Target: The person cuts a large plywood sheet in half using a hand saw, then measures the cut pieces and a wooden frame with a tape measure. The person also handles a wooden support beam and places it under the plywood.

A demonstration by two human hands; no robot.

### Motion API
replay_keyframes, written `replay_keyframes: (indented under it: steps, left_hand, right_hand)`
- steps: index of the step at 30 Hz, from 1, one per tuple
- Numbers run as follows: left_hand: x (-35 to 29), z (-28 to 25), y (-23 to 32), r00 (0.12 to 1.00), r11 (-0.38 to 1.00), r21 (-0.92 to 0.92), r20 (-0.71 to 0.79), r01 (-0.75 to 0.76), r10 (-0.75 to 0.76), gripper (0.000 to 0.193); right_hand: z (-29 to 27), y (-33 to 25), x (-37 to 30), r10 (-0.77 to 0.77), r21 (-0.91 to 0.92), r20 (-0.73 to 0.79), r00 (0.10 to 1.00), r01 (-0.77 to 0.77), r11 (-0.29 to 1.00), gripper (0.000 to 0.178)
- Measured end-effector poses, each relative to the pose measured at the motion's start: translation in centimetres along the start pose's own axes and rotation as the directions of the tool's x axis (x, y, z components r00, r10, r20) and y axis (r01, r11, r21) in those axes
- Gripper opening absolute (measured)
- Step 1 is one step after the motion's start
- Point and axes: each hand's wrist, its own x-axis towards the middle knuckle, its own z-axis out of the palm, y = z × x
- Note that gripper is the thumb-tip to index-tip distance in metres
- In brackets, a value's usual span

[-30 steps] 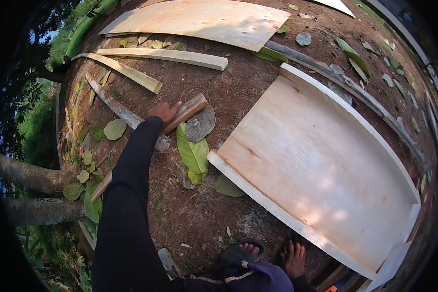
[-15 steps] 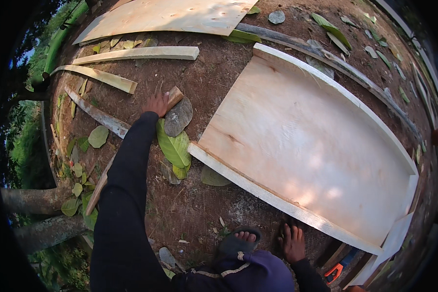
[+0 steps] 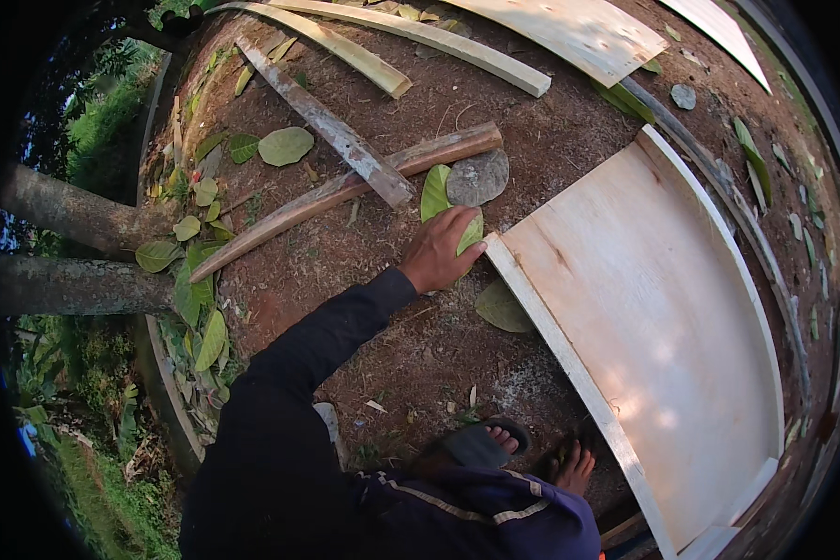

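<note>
My left hand reaches low over the ground. Its fingers curl round a yellow-green leaf, part of which shows between thumb and fingers. The thumb tip comes right up to the near-left corner of a shallow wooden tray, a pale plywood sheet with raised edge strips. Beside that tray, down by my knee, my right hand shows its fingers stretched out; the knee hides its wrist. A long rounded pole lies left of my left hand, under a weathered grey board. A dry grey leaf touches the pole's end.
Two pale timber strips and a plywood sheet lie at the far side. A grey pole runs along the tray's far edge. Tree trunks stand at the left. My sandalled foot is near the tray.
My left hand has left the pole's end and come nearer, onto the leaf by the tray's corner. The view has shifted left. The pole now shows along its length.
</note>
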Motion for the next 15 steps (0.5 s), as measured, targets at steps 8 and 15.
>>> replay_keyframes:
  steps: [8, 15]
  left_hand:
    - [-11.5, 2.3, 2.0, 0.951, 0.936, -0.170, 0.041, 0.309, -0.307, 0.053]
    - [-3.1, 3.1, 3.5, 0.981, 0.967, -0.217, -0.108, 0.135, -0.162, 0.053]
  right_hand:
    - [1.8, 0.8, 0.6, 0.089, -0.049, -0.035, 0.995, -0.091, 0.995, 0.061]
    - [3.1, 1.5, 0.6, 0.016, -0.153, -0.106, 0.994, -0.032, 0.988, 0.057]
